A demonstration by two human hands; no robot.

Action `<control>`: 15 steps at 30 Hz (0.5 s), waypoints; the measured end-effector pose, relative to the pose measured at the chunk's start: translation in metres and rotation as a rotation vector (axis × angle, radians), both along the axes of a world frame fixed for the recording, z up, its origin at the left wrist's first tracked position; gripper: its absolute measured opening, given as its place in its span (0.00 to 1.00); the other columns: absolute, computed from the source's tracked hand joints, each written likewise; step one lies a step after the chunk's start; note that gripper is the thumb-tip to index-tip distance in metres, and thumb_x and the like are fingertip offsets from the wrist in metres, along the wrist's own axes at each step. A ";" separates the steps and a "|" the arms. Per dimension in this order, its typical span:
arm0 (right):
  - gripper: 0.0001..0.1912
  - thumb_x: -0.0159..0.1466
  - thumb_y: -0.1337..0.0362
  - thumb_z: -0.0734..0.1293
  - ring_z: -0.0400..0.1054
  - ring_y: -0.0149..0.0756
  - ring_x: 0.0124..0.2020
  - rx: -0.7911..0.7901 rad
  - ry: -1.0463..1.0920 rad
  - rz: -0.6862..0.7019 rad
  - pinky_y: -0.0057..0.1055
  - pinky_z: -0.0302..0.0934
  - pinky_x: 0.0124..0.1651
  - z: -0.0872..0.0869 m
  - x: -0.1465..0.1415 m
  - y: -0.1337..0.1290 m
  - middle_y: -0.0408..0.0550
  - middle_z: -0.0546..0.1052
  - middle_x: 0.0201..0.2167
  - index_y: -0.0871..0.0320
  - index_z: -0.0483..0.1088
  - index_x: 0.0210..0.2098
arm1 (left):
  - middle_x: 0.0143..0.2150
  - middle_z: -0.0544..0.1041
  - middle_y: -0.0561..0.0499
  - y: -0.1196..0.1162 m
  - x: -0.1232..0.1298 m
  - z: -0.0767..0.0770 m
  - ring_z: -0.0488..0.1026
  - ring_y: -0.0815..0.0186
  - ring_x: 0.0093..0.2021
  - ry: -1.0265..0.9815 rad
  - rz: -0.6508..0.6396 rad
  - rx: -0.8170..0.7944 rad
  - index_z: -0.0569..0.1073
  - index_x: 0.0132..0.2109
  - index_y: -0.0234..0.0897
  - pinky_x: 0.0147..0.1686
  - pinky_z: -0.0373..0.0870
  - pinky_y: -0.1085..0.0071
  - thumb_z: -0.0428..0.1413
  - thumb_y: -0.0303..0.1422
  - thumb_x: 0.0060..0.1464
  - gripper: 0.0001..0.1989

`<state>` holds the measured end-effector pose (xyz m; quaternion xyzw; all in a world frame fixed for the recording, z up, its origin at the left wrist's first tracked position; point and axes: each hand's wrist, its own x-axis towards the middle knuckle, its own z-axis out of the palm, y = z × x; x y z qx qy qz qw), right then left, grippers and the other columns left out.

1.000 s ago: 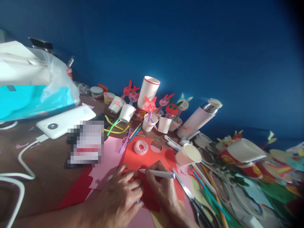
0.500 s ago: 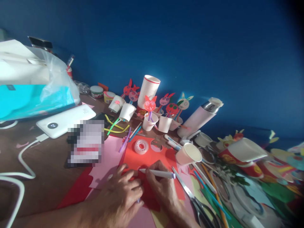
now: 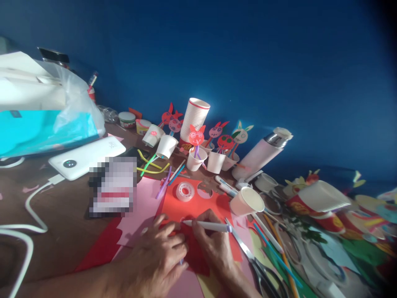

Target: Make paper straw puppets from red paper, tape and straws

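Your right hand [image 3: 214, 244] is closed around a white marker [image 3: 207, 226], which lies slantwise in your grip with its tip pointing left, towards your left hand [image 3: 161, 252]. That hand is spread over the red paper [image 3: 194, 211], its fingers bent and just beside the marker's tip; something thin and purple shows beneath them, too hidden to name. The red paper reaches under both hands and beyond them, carrying a roll of tape [image 3: 185, 191] ahead of your fingers. Open-bladed or not, you cannot tell, the scissors [image 3: 252, 258] lie right of your right hand.
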<state>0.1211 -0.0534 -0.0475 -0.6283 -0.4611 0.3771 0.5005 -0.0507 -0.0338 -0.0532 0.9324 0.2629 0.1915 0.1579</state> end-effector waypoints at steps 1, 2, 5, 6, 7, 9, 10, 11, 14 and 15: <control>0.13 0.57 0.58 0.67 0.63 0.31 0.22 0.010 -0.012 0.003 0.26 0.59 0.25 0.000 0.000 0.000 0.42 0.71 0.19 0.55 0.61 0.22 | 0.41 0.80 0.53 0.000 0.000 0.000 0.71 0.56 0.53 0.004 0.000 -0.003 0.74 0.43 0.43 0.62 0.52 0.51 0.52 0.36 0.62 0.07; 0.12 0.57 0.59 0.67 0.62 0.30 0.21 0.020 -0.030 0.006 0.25 0.58 0.24 -0.001 0.001 0.000 0.41 0.70 0.19 0.55 0.61 0.22 | 0.41 0.80 0.53 0.000 0.000 0.000 0.71 0.56 0.53 0.012 0.000 -0.006 0.74 0.43 0.43 0.62 0.52 0.51 0.52 0.35 0.62 0.07; 0.11 0.58 0.61 0.65 0.62 0.29 0.20 0.031 -0.079 0.010 0.24 0.57 0.23 -0.001 0.002 0.000 0.41 0.70 0.19 0.55 0.61 0.22 | 0.42 0.80 0.53 0.000 0.000 0.001 0.71 0.57 0.54 0.017 0.006 -0.004 0.74 0.43 0.43 0.63 0.51 0.52 0.52 0.35 0.62 0.07; 0.10 0.58 0.61 0.65 0.62 0.29 0.20 0.027 -0.087 0.014 0.24 0.57 0.23 -0.001 0.002 0.000 0.41 0.70 0.18 0.55 0.61 0.22 | 0.43 0.80 0.54 0.000 0.000 0.001 0.71 0.57 0.54 0.018 0.007 -0.005 0.74 0.43 0.43 0.63 0.51 0.52 0.52 0.35 0.62 0.07; 0.10 0.58 0.61 0.65 0.62 0.29 0.20 0.025 -0.094 0.017 0.24 0.57 0.23 -0.001 0.002 0.000 0.40 0.70 0.18 0.55 0.61 0.22 | 0.43 0.80 0.54 0.000 -0.001 0.002 0.71 0.57 0.54 0.017 0.009 -0.004 0.74 0.43 0.43 0.63 0.51 0.53 0.52 0.35 0.62 0.07; 0.10 0.57 0.62 0.65 0.62 0.29 0.20 0.026 -0.107 0.018 0.24 0.57 0.23 -0.002 0.002 0.000 0.40 0.70 0.18 0.55 0.61 0.22 | 0.42 0.80 0.54 0.000 -0.001 0.002 0.70 0.57 0.54 0.018 0.006 -0.002 0.74 0.44 0.43 0.63 0.51 0.53 0.52 0.35 0.62 0.07; 0.10 0.57 0.62 0.65 0.62 0.29 0.20 0.027 -0.112 0.014 0.24 0.57 0.23 -0.002 0.002 0.000 0.40 0.70 0.18 0.55 0.61 0.22 | 0.42 0.80 0.54 0.000 -0.001 0.002 0.70 0.57 0.54 0.019 0.003 -0.001 0.74 0.44 0.43 0.63 0.51 0.53 0.52 0.35 0.62 0.07; 0.10 0.57 0.62 0.65 0.62 0.29 0.20 0.028 -0.114 0.008 0.24 0.57 0.23 -0.003 0.002 0.000 0.40 0.70 0.18 0.55 0.61 0.22 | 0.42 0.80 0.54 0.000 -0.001 0.002 0.70 0.57 0.54 0.017 0.001 -0.001 0.74 0.43 0.43 0.63 0.51 0.53 0.52 0.35 0.62 0.07; 0.11 0.57 0.61 0.66 0.62 0.29 0.20 0.029 -0.101 -0.007 0.24 0.57 0.22 -0.004 0.002 0.001 0.41 0.70 0.18 0.55 0.61 0.22 | 0.41 0.80 0.53 0.001 0.000 0.000 0.71 0.57 0.53 0.008 0.000 -0.005 0.74 0.43 0.43 0.62 0.51 0.51 0.52 0.35 0.62 0.07; 0.11 0.57 0.61 0.66 0.62 0.29 0.20 0.028 -0.095 -0.008 0.24 0.57 0.22 -0.005 0.003 0.001 0.41 0.71 0.18 0.56 0.61 0.22 | 0.41 0.80 0.53 0.001 0.001 0.000 0.71 0.56 0.52 0.006 0.000 -0.006 0.74 0.43 0.43 0.62 0.52 0.51 0.52 0.35 0.62 0.07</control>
